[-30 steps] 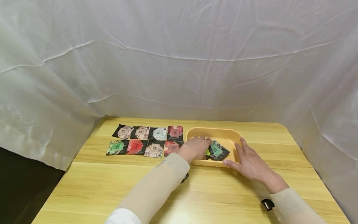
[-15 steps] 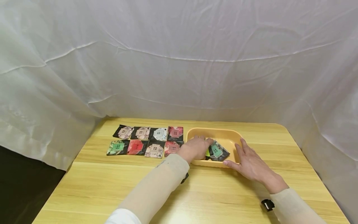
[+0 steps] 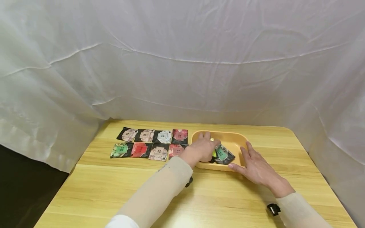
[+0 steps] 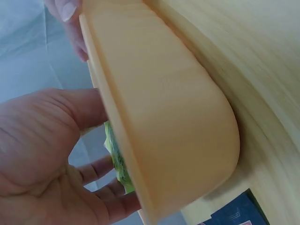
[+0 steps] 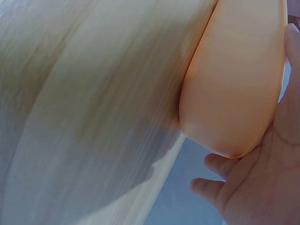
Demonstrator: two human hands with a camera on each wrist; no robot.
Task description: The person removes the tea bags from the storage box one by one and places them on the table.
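Note:
A shallow yellow-orange plastic tray point(image 3: 232, 135) stands on the table with several square sachets inside. My left hand point(image 3: 203, 149) reaches into its left half, and my thumb and curled fingers grip a lime-green sachet point(image 4: 119, 164), whose edge shows above the rim in the left wrist view. Beside that hand, a black sachet with a green label point(image 3: 223, 155) lies on the tray floor. My right hand point(image 3: 259, 167) holds the tray's front right corner, thumb at the front rim and fingers along the right side. Other sachets under the left hand are largely hidden.
Left of the tray, two rows of sachets lie flat, including a red-labelled one point(image 3: 139, 149) and a white-and-blue one point(image 3: 162, 136). The wooden table point(image 3: 216, 202) ends at a pale curtain point(image 3: 182, 82) behind and on both sides.
The fingers of my left hand have risen slightly and shifted a little within the tray, exposing a small yellowish spot beside them. My right hand and the laid-out sachets stay in place.

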